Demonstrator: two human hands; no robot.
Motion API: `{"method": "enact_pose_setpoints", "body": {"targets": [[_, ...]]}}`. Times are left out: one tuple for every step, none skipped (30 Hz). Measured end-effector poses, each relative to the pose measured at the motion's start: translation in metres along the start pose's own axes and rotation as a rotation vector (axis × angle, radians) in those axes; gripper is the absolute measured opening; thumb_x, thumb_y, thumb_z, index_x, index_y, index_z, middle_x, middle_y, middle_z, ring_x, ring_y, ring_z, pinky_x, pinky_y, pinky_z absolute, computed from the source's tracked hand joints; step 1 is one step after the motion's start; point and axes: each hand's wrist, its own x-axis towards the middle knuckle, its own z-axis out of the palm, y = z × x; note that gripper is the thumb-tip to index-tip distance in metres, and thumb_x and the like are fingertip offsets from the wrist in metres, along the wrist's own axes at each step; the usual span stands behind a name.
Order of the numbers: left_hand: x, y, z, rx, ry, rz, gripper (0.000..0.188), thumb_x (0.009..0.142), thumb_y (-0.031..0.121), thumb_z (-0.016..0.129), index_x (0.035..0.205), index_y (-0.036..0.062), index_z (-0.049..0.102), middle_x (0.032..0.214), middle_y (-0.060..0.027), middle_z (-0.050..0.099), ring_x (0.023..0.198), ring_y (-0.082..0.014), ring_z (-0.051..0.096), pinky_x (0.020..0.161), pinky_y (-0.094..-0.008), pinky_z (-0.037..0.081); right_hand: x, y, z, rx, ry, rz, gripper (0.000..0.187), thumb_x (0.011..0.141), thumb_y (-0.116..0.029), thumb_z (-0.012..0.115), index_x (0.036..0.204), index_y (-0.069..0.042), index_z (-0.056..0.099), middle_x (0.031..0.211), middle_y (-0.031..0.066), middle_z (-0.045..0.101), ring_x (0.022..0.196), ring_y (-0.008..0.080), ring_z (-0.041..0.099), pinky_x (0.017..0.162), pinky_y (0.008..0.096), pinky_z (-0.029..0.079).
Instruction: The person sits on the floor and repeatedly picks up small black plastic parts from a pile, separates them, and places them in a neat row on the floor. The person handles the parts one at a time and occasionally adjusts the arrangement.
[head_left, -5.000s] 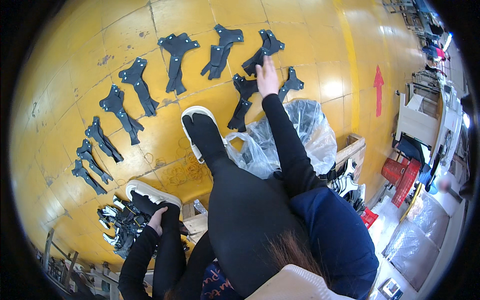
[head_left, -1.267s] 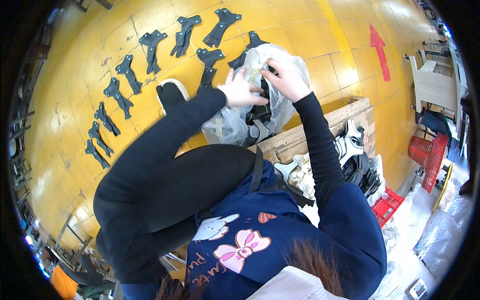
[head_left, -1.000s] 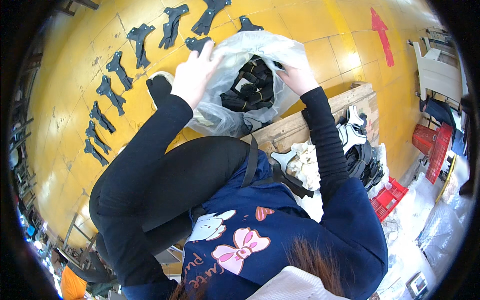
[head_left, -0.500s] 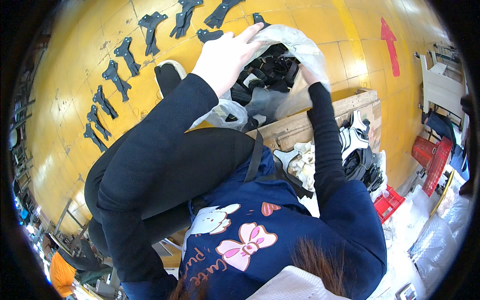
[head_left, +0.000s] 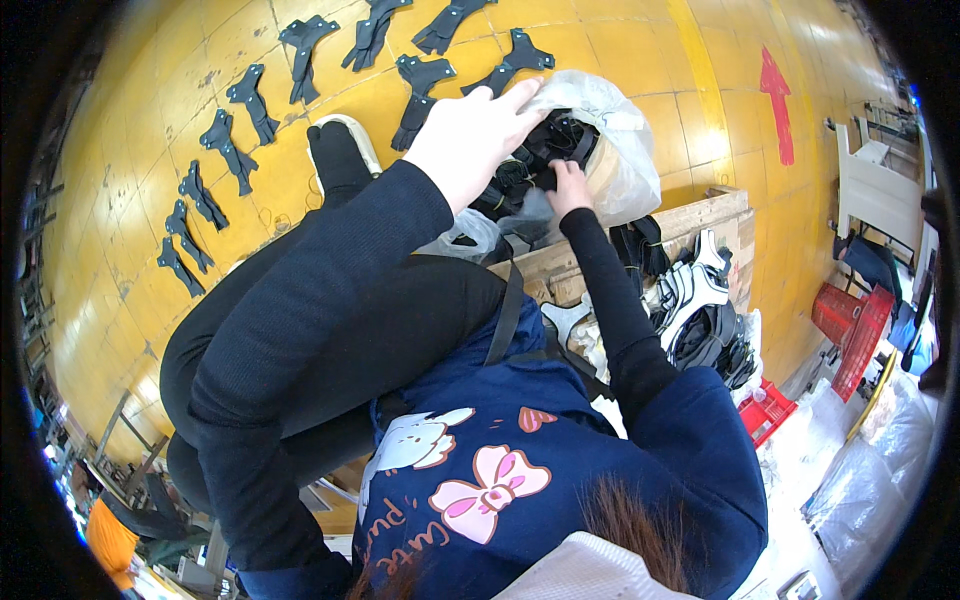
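Note:
A translucent plastic bag [head_left: 637, 150] full of black strap pieces [head_left: 512, 178] stands between my legs and the wooden box edge. My left hand [head_left: 472, 145] lies at the bag's left rim, its index finger stretched along the edge and the other fingers curled over it, partly hidden. Inside the bag's mouth, my right hand [head_left: 570, 188] reaches down with bent fingers closed at the black straps. What exactly sits between those fingertips is hard to make out.
Black strap pieces with metal snaps [head_left: 253, 103] lie in a curved row on the yellow tile floor [head_left: 130, 240]. Right of the bag is a wooden box [head_left: 742, 228] with white-edged black parts [head_left: 695, 285] beside it. Red crates [head_left: 768, 412] stand further right.
My right hand has moved from the bag's right rim leftward into its mouth, onto the straps. My left hand stays at the rim. More of the strap pieces behind it now shows.

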Motion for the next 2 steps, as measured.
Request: {"method": "enact_pose_setpoints", "body": {"targets": [[0.0002, 0.0024, 0.0002, -0.003, -0.028, -0.003, 0.036, 0.084, 0.012, 0.055, 0.120, 0.0130, 0.054, 0.131, -0.0060, 0.047, 0.084, -0.0204, 0.057, 0.067, -0.0299, 0.051, -0.0111, 0.0015, 0.0072, -0.117, 0.036, -0.045, 0.053, 0.065, -0.009, 0.071, 0.115, -0.016, 0.053, 0.117, 0.0133, 0.049, 0.111, 0.0345, 0.049, 0.091, 0.0443, 0.043], [0.0008, 0.0042, 0.0008, -0.006, -0.057, -0.005, 0.036, 0.085, 0.013, 0.054, 0.121, 0.0143, 0.053, 0.132, -0.0062, 0.046, 0.085, -0.0203, 0.058, 0.067, -0.0302, 0.051, -0.0174, 0.0029, 0.0137, -0.199, 0.026, -0.019, 0.056, 0.066, -0.009, 0.071, 0.118, -0.018, 0.051, 0.125, 0.0123, 0.044, 0.123, 0.0328, 0.038, 0.098, 0.0452, 0.038]]}}
